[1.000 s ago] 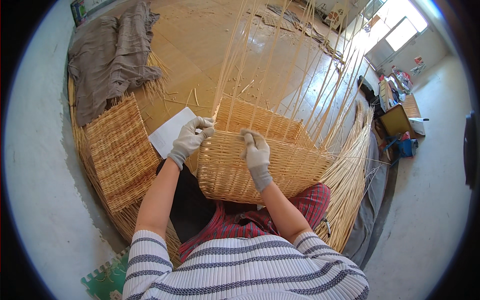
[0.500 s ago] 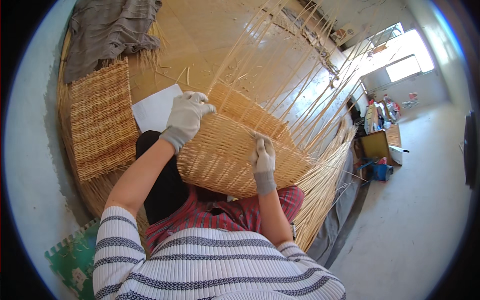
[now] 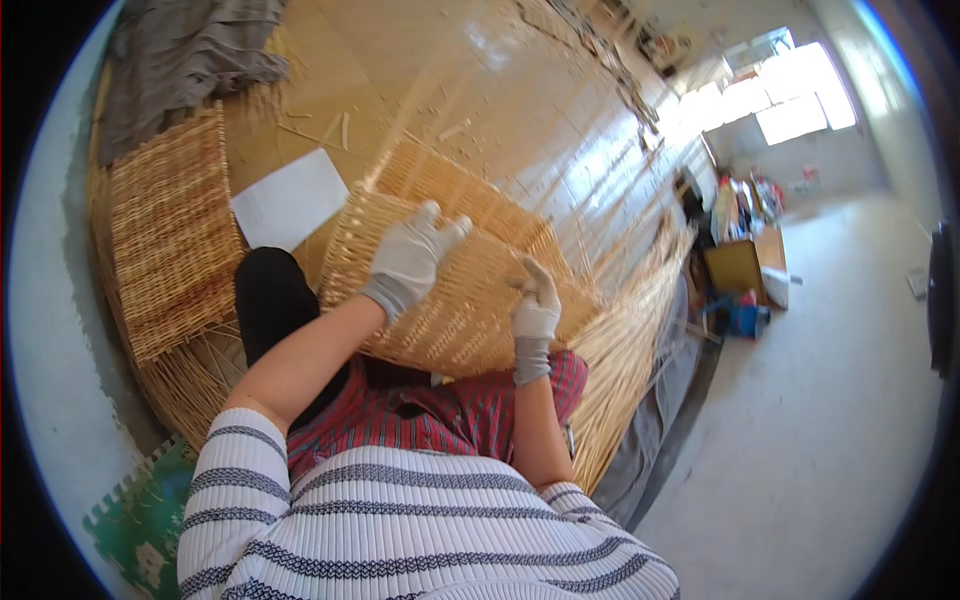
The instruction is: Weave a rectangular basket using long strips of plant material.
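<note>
A partly woven wicker basket rests tilted across my lap, with long upright stakes rising from its rim, blurred by motion. My left hand, in a pale work glove, is in front of the near wall close to the rim, its fingers apart. Near the right end of that rim is my right hand, gloved too, with one finger stretched up and the others partly bent. Nothing shows between the fingers of either hand. Whether the right fingertips touch the weave cannot be made out.
A finished-looking wicker panel lies at the left beside a white sheet. Grey cloth covers a pile at the far left. A bundle of loose canes lies right of the basket. Farther right stand boxes and a blue container.
My left hand has left the rim's left part and moved right along the near wall. The right hand has loosened at the rim. The view has shifted slightly, and the stakes are blurred.
</note>
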Demonstrator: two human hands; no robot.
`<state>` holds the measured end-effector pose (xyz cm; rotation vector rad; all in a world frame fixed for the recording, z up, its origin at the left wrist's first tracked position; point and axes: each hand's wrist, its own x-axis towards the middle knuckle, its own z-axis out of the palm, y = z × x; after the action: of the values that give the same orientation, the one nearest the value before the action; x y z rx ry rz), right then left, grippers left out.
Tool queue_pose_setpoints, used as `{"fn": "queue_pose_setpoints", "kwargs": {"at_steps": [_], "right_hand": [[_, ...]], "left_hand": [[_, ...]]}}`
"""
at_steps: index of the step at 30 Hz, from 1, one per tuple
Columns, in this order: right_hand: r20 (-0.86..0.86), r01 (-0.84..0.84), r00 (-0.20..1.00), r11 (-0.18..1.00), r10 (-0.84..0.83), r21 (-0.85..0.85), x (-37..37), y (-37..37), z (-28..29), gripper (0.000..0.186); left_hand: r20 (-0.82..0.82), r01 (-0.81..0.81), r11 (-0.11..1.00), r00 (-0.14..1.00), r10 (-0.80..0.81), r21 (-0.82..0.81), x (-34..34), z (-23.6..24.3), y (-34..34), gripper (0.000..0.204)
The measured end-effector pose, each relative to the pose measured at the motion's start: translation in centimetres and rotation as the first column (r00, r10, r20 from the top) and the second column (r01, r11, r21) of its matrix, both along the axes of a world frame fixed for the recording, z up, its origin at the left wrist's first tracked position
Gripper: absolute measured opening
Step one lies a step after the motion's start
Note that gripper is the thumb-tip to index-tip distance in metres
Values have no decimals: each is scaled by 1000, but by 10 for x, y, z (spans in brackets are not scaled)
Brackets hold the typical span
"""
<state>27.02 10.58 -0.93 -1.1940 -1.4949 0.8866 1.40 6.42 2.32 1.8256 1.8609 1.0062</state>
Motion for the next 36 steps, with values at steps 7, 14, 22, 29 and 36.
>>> {"fn": "queue_pose_setpoints", "kwargs": {"at_steps": [7,14,22,29,36], "right_hand": [[237,-95,961,974,143,-204,-110,34,117,50],[25,-427,867,767,498,-479,-105,84,104,69],[822,-226,407,828,-398,513,-103,90,56,85],[826,-198,422,852,-373,486,-110,108,43,86],[739,-187,547,803,-393,566,-112,109,47,65]], "left_hand": [[241,-39,944,963,123,-328,-44,67,44,38],[192,-51,893,969,152,-448,-52,67,89,51],[-337,-4,934,933,-124,-357,-36,59,93,98],[-414,-30,897,894,-173,-440,-36,77,109,97],[-460,13,964,877,-138,-265,-45,67,109,78]]}}
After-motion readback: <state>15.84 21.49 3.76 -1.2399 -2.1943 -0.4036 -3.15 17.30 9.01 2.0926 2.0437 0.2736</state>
